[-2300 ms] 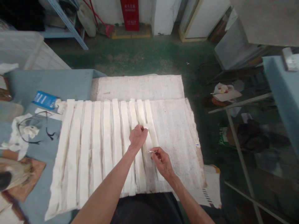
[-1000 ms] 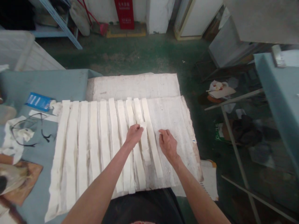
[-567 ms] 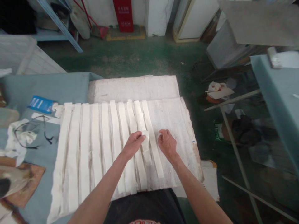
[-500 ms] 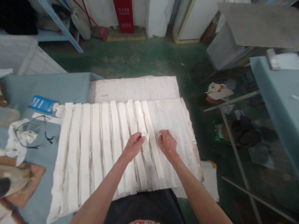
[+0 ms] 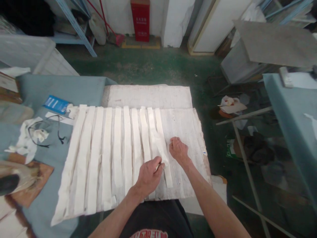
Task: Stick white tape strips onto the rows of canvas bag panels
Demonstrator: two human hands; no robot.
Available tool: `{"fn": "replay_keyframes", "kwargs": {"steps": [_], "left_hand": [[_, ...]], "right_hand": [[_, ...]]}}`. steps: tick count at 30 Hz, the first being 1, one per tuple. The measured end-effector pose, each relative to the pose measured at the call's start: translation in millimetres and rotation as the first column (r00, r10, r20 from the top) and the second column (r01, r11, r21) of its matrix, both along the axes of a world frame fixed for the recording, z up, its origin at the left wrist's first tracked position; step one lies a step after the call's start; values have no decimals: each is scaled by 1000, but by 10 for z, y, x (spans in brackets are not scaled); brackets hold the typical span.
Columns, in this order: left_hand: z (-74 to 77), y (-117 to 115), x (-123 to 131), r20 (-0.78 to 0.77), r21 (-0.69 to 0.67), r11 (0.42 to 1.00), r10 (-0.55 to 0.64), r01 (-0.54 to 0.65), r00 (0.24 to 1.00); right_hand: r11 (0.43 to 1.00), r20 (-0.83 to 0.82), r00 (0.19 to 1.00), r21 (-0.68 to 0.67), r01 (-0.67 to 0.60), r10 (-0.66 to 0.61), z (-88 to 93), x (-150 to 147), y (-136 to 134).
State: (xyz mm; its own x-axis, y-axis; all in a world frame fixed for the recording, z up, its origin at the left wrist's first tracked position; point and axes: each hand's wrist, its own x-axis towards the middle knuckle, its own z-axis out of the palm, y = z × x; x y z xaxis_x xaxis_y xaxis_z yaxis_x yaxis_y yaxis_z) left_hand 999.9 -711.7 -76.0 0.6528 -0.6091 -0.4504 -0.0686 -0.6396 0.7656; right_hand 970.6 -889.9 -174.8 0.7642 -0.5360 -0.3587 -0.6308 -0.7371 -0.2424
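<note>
My left hand (image 5: 150, 173) pinches a cream cloth strip (image 5: 159, 145) near the front of the board, its fingers closed on the loose part. From there the strip runs up and leftward, slanting across the rightmost strip (image 5: 168, 177). My right hand (image 5: 178, 149) is closed just right of these strips, above the board's bare part; whatever its fingertips hold, if anything, is hidden. Several more cream strips (image 5: 106, 145) lie side by side to the left, on a whitish cloth-covered board (image 5: 188, 132). My left forearm covers the near ends of some of them.
A blue-grey table (image 5: 86, 86) extends to the left, bearing a blue packet (image 5: 56, 104), glasses (image 5: 59, 129), crumpled white cloth (image 5: 32, 142) and a brown board (image 5: 37, 185). A metal frame (image 5: 245, 158) stands on the right; a red box (image 5: 140, 21) is against the wall.
My left hand has moved toward my body with the strip, which now slants over its right neighbour. The right hand stays nearly in place. The whole view has shifted slightly.
</note>
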Motion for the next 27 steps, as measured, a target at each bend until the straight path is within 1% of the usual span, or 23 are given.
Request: {"fn": "replay_keyframes", "kwargs": {"steps": [5,10,13,15,18,20,22,24,27], "left_hand": [[50,122,-59,-30,-16,1000,22,-22,999],[96,210,-31,-104,-38,992,120,-125,987],[130,221,2,-170,-49,982,172,-182,970],[195,192,39,-228,-57,976,192,-210,955],[361,102,115,-292,-110,964,202,-242,935],[478,44,167,-310,-154,959,183,-239,933],[562,21,214,-319,-185,958,153,-220,935],[598,45,261,-319,-209,955,137,-211,938],[580,140,357,-299,-244,943,149,-227,942]], "right_hand": [[999,-27,999,-42,-27,26,-27,48,-9],[996,-36,998,-75,-47,45,-70,52,-44],[996,-65,997,-73,-44,39,-88,76,-70],[997,-91,995,-61,-40,34,-98,95,-74],[999,-129,991,-43,-33,27,-103,111,-58],[999,-149,988,-31,-33,28,-85,118,-52],[999,-165,985,-16,-44,41,-43,137,-71],[998,-184,981,1,-62,61,17,179,-112],[994,-207,972,23,-108,110,107,281,-151]]}}
